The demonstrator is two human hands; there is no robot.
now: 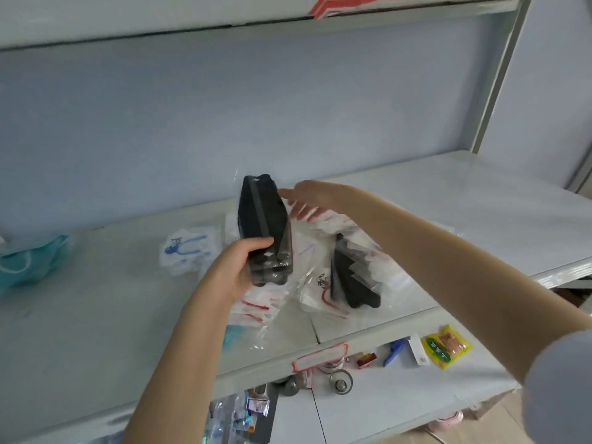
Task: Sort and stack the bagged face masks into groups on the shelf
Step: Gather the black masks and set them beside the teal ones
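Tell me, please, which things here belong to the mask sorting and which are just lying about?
Job: held black masks, loose black masks, red-strapped masks, blue-strapped masks, teal masks.
Lying about: yellow snack packet, blue plastic item, round metal part.
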